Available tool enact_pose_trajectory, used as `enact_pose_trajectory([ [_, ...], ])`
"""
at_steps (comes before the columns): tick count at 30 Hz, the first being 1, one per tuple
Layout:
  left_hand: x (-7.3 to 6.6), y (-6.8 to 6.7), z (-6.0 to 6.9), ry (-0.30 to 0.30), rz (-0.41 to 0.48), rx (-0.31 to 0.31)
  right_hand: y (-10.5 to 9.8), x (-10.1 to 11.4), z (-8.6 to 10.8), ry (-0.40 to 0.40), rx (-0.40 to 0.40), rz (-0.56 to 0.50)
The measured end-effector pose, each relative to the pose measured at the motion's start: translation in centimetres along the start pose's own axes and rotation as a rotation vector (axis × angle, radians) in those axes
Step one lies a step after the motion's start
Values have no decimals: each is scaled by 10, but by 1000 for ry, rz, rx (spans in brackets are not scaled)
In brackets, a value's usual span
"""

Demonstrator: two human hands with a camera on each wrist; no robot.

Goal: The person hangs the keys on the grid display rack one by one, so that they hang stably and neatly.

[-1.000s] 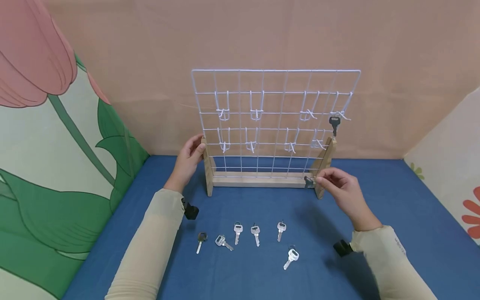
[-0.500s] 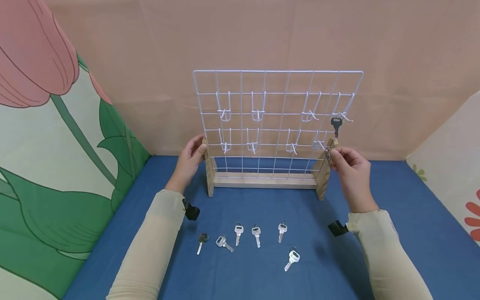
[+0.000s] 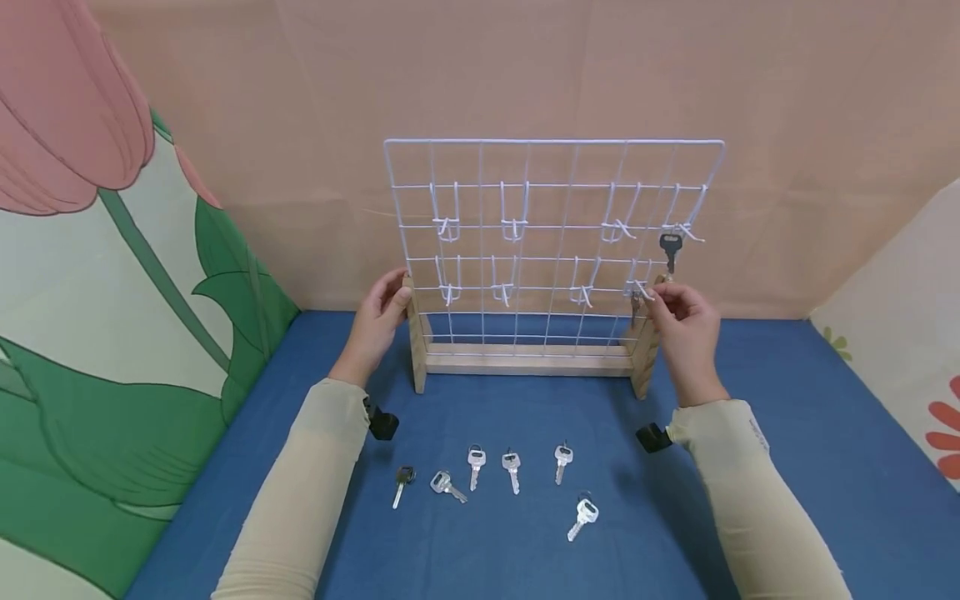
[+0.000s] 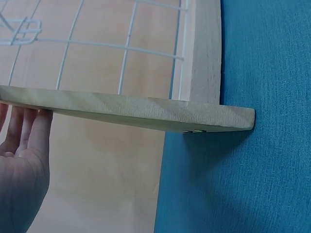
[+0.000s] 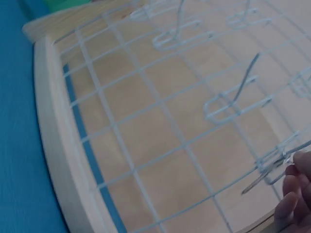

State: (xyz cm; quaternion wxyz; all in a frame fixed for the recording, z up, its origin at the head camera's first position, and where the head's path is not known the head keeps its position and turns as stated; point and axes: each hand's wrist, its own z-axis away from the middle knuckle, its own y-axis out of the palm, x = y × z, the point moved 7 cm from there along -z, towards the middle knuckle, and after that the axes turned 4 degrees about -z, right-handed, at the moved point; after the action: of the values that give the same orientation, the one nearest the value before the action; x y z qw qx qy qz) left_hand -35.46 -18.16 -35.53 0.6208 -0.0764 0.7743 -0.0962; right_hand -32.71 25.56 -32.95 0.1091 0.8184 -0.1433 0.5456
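Note:
A white wire grid rack (image 3: 555, 142) with two rows of hooks stands on wooden supports. My left hand (image 3: 373, 321) holds the rack's left wooden upright (image 3: 417, 354); in the left wrist view its fingers lie against that wood. At the lower right hook (image 3: 640, 288), my right hand (image 3: 684, 333) pinches a key (image 3: 635, 308), which dangles by the hook. The right wrist view shows the key (image 5: 257, 182) edge-on beside the wires; whether its ring is over the hook cannot be told. A black-headed key (image 3: 671, 244) hangs from the upper right hook.
On the blue cloth (image 3: 495, 558) before the rack lie several silver keys (image 3: 512, 471) and a dark-headed key (image 3: 404, 477). A tan backdrop (image 3: 300, 150) rises behind. A flower-printed panel (image 3: 135, 433) borders the left, a pale one (image 3: 900, 333) the right.
My right hand has risen with the key from the rack's lower right foot, then shifted slightly left to the lower right hook. The left hand has stayed on the upright.

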Motion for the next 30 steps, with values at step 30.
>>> enact_pose_trajectory([
  [30, 1, 0, -2, -17, -9, -10, 15, -29, 115, 0, 790, 284],
])
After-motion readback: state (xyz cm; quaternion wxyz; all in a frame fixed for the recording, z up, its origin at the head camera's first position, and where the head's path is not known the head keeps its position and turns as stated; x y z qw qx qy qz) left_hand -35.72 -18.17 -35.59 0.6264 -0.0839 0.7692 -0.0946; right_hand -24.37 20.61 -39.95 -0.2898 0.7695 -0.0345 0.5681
